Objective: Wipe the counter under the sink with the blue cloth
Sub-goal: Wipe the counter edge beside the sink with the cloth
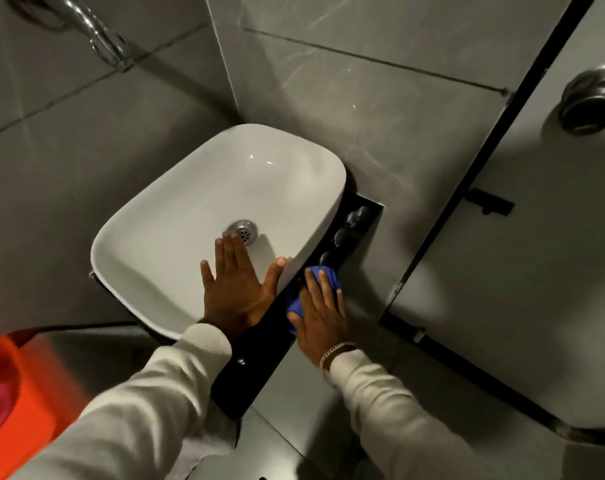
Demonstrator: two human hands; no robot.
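Observation:
A white vessel sink (176, 216) with a metal drain (243, 231) stands on a narrow black counter (240, 379). My left hand (237, 287) lies flat, fingers spread, over the sink's near right rim, holding nothing. My right hand (320, 311) presses a crumpled blue cloth (323, 275) onto the black counter just right of the sink. Part of the cloth shows past my fingertips and beside my thumb. Most of the counter is hidden under the sink.
Several dark rounded stones (354, 218) lie on the counter beyond the cloth. A chrome tap (97, 32) juts from the tiled wall at upper left. An orange container (15, 393) sits at lower left. A white partition door with a metal knob (593, 100) stands on the right.

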